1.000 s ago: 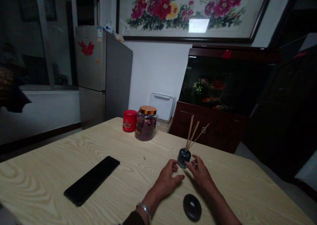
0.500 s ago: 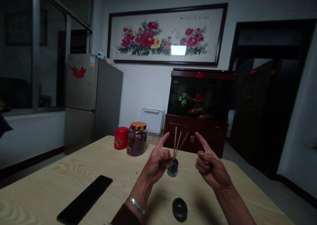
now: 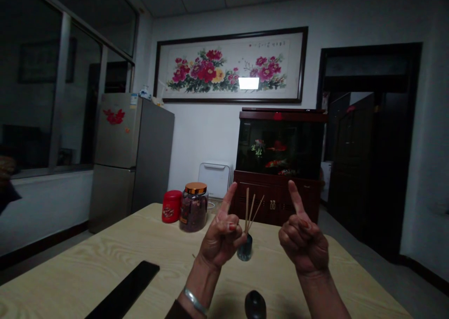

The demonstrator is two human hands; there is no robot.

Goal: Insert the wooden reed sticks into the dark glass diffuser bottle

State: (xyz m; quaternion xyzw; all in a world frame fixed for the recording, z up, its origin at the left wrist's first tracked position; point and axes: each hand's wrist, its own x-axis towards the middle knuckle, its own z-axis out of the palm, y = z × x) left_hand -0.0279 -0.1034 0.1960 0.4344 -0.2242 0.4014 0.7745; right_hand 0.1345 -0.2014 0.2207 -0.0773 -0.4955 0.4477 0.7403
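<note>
Left hand (image 3: 221,238) and right hand (image 3: 303,242): index fingers raised, others curled, nothing visibly held. Beyond and between them stands the reed bottle (image 3: 245,250); presumably light, smooth and breakable, it is best grasped round the body, below the sticks (image 3: 247,206).

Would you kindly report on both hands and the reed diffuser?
Left hand and right hand raised, pointing up, nothing gripped. Reed diffuser upright on table. Left hand partly hides it; dark oval object nearer camera.
</note>
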